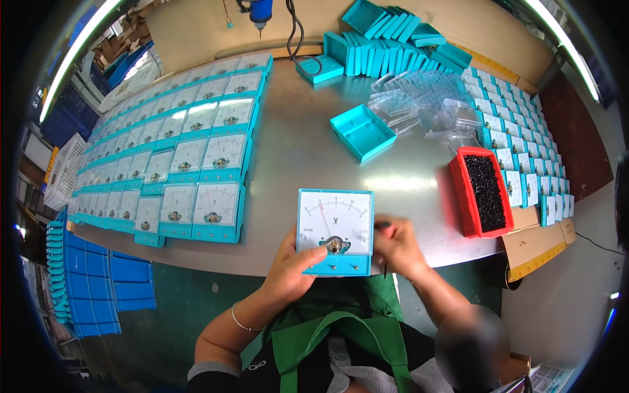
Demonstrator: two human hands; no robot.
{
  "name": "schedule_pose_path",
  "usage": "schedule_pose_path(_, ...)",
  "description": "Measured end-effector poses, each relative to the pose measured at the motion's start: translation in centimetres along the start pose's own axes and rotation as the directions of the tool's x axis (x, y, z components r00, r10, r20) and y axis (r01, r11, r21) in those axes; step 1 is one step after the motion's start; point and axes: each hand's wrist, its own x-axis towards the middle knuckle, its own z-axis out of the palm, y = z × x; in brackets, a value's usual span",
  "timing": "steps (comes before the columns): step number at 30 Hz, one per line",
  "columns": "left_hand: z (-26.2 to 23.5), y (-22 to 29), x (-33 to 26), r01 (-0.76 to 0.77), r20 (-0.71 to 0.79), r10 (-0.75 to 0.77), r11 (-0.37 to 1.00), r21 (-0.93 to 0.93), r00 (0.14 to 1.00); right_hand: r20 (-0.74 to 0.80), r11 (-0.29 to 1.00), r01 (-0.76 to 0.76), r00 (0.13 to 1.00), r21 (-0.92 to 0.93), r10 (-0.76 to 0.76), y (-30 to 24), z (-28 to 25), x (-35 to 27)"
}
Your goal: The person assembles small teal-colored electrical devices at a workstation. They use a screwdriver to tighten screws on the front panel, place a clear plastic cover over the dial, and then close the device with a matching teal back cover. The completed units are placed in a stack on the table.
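My left hand [286,272] grips a square teal panel voltmeter [337,219] at its lower left, thumb over the front edge. The meter has a white dial with a needle and a brass-coloured mechanism low in the middle, with no clear cover visible over it. At the meter's right edge my right hand [403,250] is closed, fingers bent together. Something small and dark shows at its fingertips, too blurred to name. Beyond the meter, an open teal case [363,134] lies on the metal table [301,137].
Rows of similar meters [190,157] cover the table's left side, with more stacked at right [517,144]. A red bin [466,190] holds small black parts. Clear plastic covers [426,98] and stacked teal cases [380,56] lie at the back. A blue power screwdriver [261,13] hangs above.
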Motion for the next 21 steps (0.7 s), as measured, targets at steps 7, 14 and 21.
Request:
schedule_pose_path(7,-1.0,-0.1,-0.1,0.14,0.043,-0.136,0.984,-0.108,0.99,0.141,0.962,0.096,0.981,0.257,-0.136,3.7,2.6,-0.5)
schedule_pose_path(14,-2.8,0.4,0.8,0.14,0.066,-0.133,0.984,-0.11,0.989,0.206,0.945,-0.078,0.978,0.319,0.011,-0.6,0.0,0.2)
schedule_pose_path(21,-2.5,0.8,3.2,-0.358,0.04,0.366,0.873,0.332,0.93,0.311,0.418,0.594,0.761,-0.688,-0.57,-4.9,2.9,3.4)
